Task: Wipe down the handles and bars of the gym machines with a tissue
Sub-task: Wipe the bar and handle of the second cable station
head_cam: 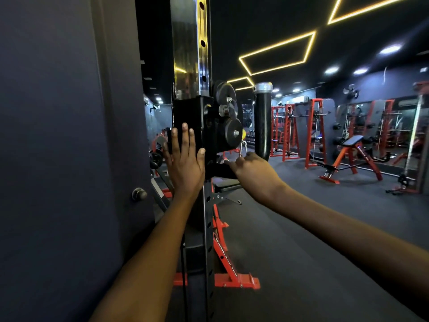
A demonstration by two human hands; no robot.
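Note:
A black pulley carriage sits on a chrome upright with holes of a cable machine. My left hand lies flat against the carriage's side, fingers straight and pointing up. My right hand reaches under the pulleys with its fingers curled round a small part at the carriage's lower end, near a metal clip. What exactly it grips is hidden by the fingers. A black cylindrical handle with a chrome cap hangs just right of the pulleys. No tissue is visible.
A dark panel with a round knob fills the left. The machine's red base and a bench lie below. Red racks, an incline bench and mirrors stand across the dark rubber floor at right.

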